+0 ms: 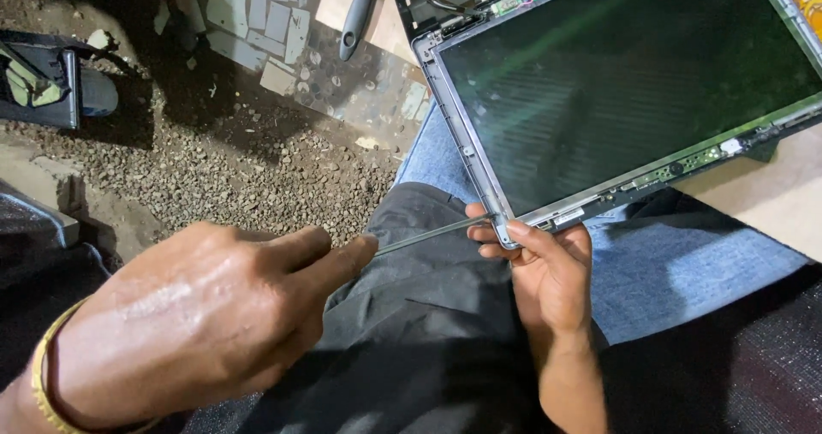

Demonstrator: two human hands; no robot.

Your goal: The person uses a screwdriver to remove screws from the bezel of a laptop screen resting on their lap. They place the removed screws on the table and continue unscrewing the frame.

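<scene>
Head view. The left hand (197, 323), large in the foreground, has its fingers curled together around the near end of a thin metal tool (428, 234); the forefinger lies along the shaft, and the handle is hidden inside the fist. A gold bangle (43, 374) rings the wrist. The tool runs up and to the right, and its tip meets the lower left corner of a bare laptop screen (634, 83).

The right hand (544, 267) grips that same corner: thumb and fingertips pinch the grey frame edge, with the tool tip just beside them. Whether the tip sits under the frame or only against it cannot be made out.

The screen lies tilted across the person's lap, over blue jeans (676, 263) and a dark cloth (411, 314). Its upper and right edges are cut off by the picture border. A narrow strip of circuit board (685, 164) runs along its lower edge.

Beyond the lap lie gravel (231, 169) and loose grey keyboard keys (257, 14). A grey handle (360, 14) rests on a pale board, its top cut off. A dark object at far left is unclear.
</scene>
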